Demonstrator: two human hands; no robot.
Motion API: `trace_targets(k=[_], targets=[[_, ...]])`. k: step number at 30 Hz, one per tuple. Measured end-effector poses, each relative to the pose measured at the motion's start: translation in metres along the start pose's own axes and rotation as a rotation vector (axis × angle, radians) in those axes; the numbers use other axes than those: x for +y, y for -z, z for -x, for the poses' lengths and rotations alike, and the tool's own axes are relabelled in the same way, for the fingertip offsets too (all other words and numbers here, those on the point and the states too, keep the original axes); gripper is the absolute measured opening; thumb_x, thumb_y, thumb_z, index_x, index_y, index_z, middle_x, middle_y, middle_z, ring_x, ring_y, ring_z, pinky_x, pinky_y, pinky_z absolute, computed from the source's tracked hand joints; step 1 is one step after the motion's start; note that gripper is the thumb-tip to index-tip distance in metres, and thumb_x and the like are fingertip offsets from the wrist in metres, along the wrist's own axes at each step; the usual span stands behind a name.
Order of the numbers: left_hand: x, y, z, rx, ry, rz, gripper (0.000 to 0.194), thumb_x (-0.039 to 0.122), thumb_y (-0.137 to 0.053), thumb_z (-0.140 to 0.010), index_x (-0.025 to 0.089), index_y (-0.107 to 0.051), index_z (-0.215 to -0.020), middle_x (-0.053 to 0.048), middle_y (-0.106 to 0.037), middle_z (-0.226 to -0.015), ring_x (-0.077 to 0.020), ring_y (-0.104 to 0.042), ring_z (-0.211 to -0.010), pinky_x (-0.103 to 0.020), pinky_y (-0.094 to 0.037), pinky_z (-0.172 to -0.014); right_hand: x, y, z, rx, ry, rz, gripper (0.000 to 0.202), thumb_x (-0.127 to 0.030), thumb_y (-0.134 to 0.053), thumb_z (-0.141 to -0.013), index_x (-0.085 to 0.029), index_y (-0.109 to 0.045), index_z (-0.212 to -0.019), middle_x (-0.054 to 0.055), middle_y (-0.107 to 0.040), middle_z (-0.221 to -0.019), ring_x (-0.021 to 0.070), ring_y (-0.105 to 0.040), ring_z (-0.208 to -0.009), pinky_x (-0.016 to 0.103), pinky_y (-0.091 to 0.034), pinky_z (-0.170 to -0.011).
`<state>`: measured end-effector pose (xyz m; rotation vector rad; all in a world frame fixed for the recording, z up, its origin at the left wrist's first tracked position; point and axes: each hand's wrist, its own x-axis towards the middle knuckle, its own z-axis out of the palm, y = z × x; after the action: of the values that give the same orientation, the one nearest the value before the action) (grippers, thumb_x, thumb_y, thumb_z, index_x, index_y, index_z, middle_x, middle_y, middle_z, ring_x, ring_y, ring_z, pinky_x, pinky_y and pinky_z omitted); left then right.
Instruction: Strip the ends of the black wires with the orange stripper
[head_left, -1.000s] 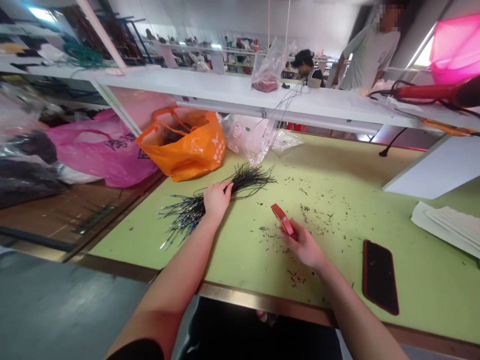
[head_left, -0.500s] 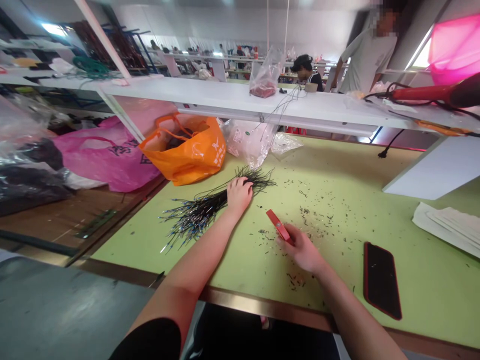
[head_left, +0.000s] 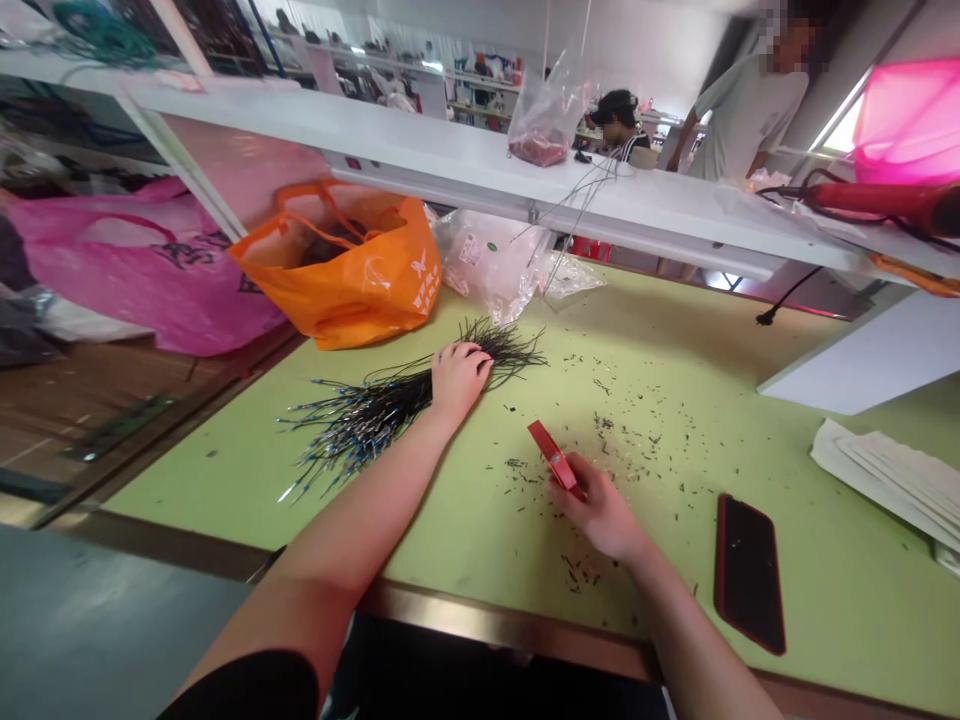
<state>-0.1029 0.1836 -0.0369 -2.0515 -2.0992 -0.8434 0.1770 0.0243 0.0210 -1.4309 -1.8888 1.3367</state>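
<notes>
On the green tabletop (head_left: 247, 480) lies a bundle of thin black wires (head_left: 390, 405), their metal and blue ends fanned out at the left. My left hand (head_left: 459, 382) rests over the bundle toward its far end, fingers curled down around the wires; the fingertips are partly hidden. To the right, my right hand (head_left: 596, 500) grips a flat red hand tool (head_left: 553, 455) that looks like a wire stripper, its end pointing away from me and leftward. Small black clippings (head_left: 604, 425) are scattered around and beyond the tool.
An orange bag (head_left: 360, 275) and clear plastic bags (head_left: 491, 255) stand behind the wires. At the right lie a phone (head_left: 750, 570), a stack of white sheets (head_left: 892, 480) and a panel (head_left: 862, 350). A white shelf (head_left: 420, 165) spans the back; two people are beyond.
The view has shifted slightly, so the bundle and left hand appear further left. My left hand stays on the wires, and my right hand still holds the red tool in about the same place.
</notes>
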Motion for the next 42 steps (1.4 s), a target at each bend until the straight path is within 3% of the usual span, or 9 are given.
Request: trace_targets(k=[9, 13, 19, 23, 30, 36, 42], targets=[[0.0, 0.003, 0.0, 0.065, 0.027, 0.086, 0.024, 0.029, -0.058, -0.105, 0.024, -0.081, -0.111, -0.011, -0.078, -0.121, -0.0341, -0.065, -0.115, -0.049, -0.047, -0.102, 0.002, 0.001, -0.001, 0.016, 0.022, 0.004, 0.024, -0.046, -0.06, -0.096, -0.023, -0.054, -0.092, -0.003, -0.049, -0.077, 0.0164, -0.045, -0.068, 0.032, -0.035, -0.066], [-0.008, 0.0, -0.003, 0.115, 0.046, 0.173, 0.017, 0.031, -0.064, -0.102, 0.022, -0.079, -0.099, -0.011, -0.077, -0.111, -0.0317, -0.067, -0.107, -0.045, -0.05, -0.099, 0.003, 0.001, -0.002, 0.018, 0.016, 0.009, 0.022, -0.045, -0.061, -0.096, -0.023, -0.055, -0.092, -0.003, -0.051, -0.077, 0.0165, -0.046, -0.069, 0.031, -0.035, -0.066], [-0.01, -0.004, -0.009, 0.104, 0.189, 0.317, 0.01, 0.028, -0.067, -0.097, 0.021, -0.074, -0.099, -0.007, -0.079, -0.098, -0.025, -0.071, -0.088, -0.036, -0.054, -0.088, 0.004, 0.002, -0.003, 0.026, 0.021, 0.018, 0.021, -0.043, -0.061, -0.096, -0.023, -0.056, -0.093, -0.004, -0.05, -0.076, 0.0159, -0.045, -0.068, 0.03, -0.035, -0.065], [-0.006, 0.001, -0.019, 0.168, 0.261, 0.436, 0.014, 0.031, -0.064, -0.098, 0.021, -0.072, -0.105, -0.008, -0.081, -0.103, -0.0229, -0.073, -0.085, -0.034, -0.055, -0.087, 0.001, 0.003, -0.002, 0.02, 0.038, -0.007, 0.021, -0.042, -0.061, -0.095, -0.023, -0.054, -0.09, -0.004, -0.049, -0.074, 0.0152, -0.044, -0.066, 0.03, -0.034, -0.063], [-0.012, 0.027, -0.058, 0.266, 0.288, 0.693, 0.022, 0.036, -0.063, -0.097, 0.019, -0.073, -0.107, -0.009, -0.08, -0.1, -0.0228, -0.075, -0.089, -0.036, -0.059, -0.092, 0.005, 0.003, -0.005, 0.03, 0.053, 0.02, 0.023, -0.046, -0.061, -0.096, -0.023, -0.058, -0.096, -0.004, -0.049, -0.074, 0.0158, -0.044, -0.067, 0.03, -0.035, -0.064], [-0.02, 0.062, -0.087, 0.29, 0.352, 0.827, 0.015, 0.028, -0.069, -0.088, 0.018, -0.073, -0.099, -0.005, -0.078, -0.095, -0.0167, -0.072, -0.071, -0.028, -0.059, -0.072, 0.012, 0.002, -0.008, 0.045, 0.103, 0.011, 0.024, -0.046, -0.061, -0.097, -0.023, -0.061, -0.098, -0.004, -0.05, -0.074, 0.0159, -0.046, -0.066, 0.03, -0.037, -0.065], [-0.021, 0.099, -0.096, 0.345, 0.315, 0.787, 0.018, 0.031, -0.066, -0.098, 0.016, -0.072, -0.092, -0.004, -0.076, -0.086, -0.0146, -0.069, -0.065, -0.026, -0.056, -0.066, 0.01, 0.002, -0.008, 0.058, 0.127, 0.028, 0.025, -0.048, -0.063, -0.096, -0.023, -0.063, -0.099, -0.003, -0.053, -0.076, 0.0175, -0.048, -0.069, 0.032, -0.039, -0.067]])
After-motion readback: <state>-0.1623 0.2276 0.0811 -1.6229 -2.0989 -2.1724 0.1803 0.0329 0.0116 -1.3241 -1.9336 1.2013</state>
